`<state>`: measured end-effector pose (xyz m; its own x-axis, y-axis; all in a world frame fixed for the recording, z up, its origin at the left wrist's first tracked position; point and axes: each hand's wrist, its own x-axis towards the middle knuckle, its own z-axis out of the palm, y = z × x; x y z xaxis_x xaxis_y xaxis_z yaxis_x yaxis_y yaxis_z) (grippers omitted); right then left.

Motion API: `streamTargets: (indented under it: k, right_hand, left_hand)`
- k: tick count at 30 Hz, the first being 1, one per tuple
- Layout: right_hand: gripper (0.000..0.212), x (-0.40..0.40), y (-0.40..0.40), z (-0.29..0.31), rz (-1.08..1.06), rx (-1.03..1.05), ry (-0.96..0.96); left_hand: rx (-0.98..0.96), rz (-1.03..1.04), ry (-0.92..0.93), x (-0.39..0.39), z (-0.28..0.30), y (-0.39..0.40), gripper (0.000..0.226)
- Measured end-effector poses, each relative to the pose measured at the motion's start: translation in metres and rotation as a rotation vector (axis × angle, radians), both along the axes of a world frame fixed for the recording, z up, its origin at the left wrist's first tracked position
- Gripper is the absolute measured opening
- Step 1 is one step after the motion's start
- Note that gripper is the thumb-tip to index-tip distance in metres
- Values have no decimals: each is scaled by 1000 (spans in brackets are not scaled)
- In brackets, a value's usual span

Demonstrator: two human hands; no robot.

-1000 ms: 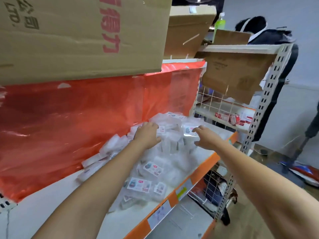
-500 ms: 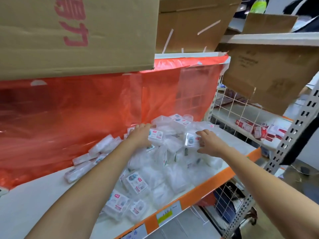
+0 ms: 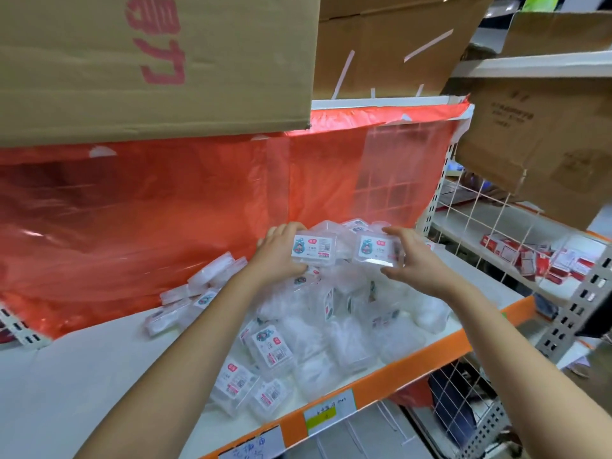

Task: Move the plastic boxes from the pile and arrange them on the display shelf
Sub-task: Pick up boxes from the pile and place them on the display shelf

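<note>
Boxes fill our two hands: our left hand (image 3: 280, 256) has its grip clamped on one plastic box (image 3: 314, 250), our right hand (image 3: 409, 260) on another box (image 3: 376, 249), both lifted just above the pile (image 3: 318, 329) on the white shelf (image 3: 99, 369), before a red plastic sheet (image 3: 165, 210).

head cam – forward and down | close over display shelf (image 3: 99, 359)

i hold one clear rectangular plastic box with a white printed label (image 3: 314, 250) in my left hand (image 3: 281, 256), another like it (image 3: 377, 251) in my right hand (image 3: 412, 260), both above the jumbled pile of clear boxes (image 3: 314, 329) on the white, orange-edged display shelf (image 3: 82, 376).
</note>
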<state>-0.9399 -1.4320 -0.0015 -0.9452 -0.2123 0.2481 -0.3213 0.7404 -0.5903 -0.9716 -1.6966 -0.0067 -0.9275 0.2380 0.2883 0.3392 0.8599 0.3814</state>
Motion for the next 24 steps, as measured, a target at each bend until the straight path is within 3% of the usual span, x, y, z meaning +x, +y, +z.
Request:
streamTargets:
  k: [10, 20, 24]
  right_hand:
    - [66, 21, -50, -20, 254, -169, 66]
    - [66, 45, -140, -21, 509, -191, 55]
    - [66, 70, -193, -15, 643, -180, 36]
  left_hand:
    - [112, 37, 100, 70, 0, -44, 63]
    - [118, 264, 154, 164, 0, -126, 58]
    - [125, 382, 142, 222, 1, -167, 67]
